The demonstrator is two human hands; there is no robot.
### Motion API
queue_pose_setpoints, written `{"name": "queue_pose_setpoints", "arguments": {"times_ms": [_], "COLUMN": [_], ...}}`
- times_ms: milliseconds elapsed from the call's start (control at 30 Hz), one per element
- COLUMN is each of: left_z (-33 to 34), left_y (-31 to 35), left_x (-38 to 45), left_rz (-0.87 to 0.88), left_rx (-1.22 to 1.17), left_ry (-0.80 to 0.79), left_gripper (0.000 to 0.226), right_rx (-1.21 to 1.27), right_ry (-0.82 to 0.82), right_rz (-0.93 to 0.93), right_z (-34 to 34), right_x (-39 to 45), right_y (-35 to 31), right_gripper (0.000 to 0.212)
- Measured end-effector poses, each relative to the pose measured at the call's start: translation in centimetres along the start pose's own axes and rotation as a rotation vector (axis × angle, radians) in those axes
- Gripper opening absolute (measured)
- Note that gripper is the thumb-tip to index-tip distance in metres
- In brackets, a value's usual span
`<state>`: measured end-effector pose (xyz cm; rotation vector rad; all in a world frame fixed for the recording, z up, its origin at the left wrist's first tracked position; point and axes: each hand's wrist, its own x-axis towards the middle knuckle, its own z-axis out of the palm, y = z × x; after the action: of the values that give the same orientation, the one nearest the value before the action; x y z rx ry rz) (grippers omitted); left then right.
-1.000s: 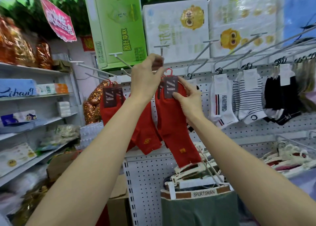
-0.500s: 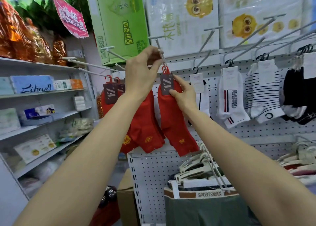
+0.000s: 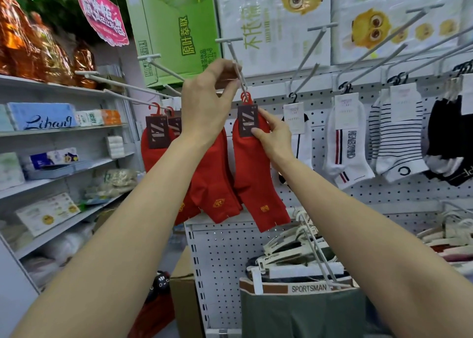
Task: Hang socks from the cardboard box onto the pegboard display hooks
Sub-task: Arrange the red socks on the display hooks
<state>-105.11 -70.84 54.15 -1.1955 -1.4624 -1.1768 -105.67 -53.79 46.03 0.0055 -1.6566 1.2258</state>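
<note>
Lowest and nearest in the frame, a grey-green garment with a SPORTSMAN waistband hangs at the bottom centre, with a bundle of white hangers just above it, and a cardboard box stands to its left at the foot of the pegboard. Both bare forearms rise from the bottom corners toward the middle of the frame. The right hand has its grip pinched on the dark label of a red sock pair, thumb on the label's front and fingers behind it, at the centre of the frame. The left hand, just above and to the left, has its grip clenched around a white display hook, thumb and fingertips meeting on the rod. The sock pair's red plastic hanger loop sits on that rod just below the left fingertips. Partly hidden behind the left wrist, more red socks hang from a neighbouring hook. To the right, white socks, striped socks and black socks hang in a row on the pegboard. Shelves of packaged goods fill the left side, and a green carton sits at the upper centre
</note>
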Motion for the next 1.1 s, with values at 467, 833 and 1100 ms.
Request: {"name": "queue_pose_setpoints", "arguments": {"times_ms": [467,833,1100], "left_z": [-2.6,-4.1,-7.1], "left_y": [-0.6,-0.9,0.2], "left_x": [-10.2,-19.9,-29.3], "left_rz": [0.063,0.096,0.091], "left_rx": [0.392,0.251,0.09], "left_ry": [-0.081,-0.224,-0.394], "left_gripper": [0.025,0.03,0.029], "right_rx": [-0.512,-0.832,-0.976], "right_ry": [0.185,0.175,0.212], "right_rz": [-0.421,-0.53,-0.369], "right_z": [-3.6,-6.5,-6.5], "right_x": [-8.1,-21.1,-34.2], "right_y": [-1.3,-3.0,-4.4], "right_gripper": [0.039,0.034,0.03]}}
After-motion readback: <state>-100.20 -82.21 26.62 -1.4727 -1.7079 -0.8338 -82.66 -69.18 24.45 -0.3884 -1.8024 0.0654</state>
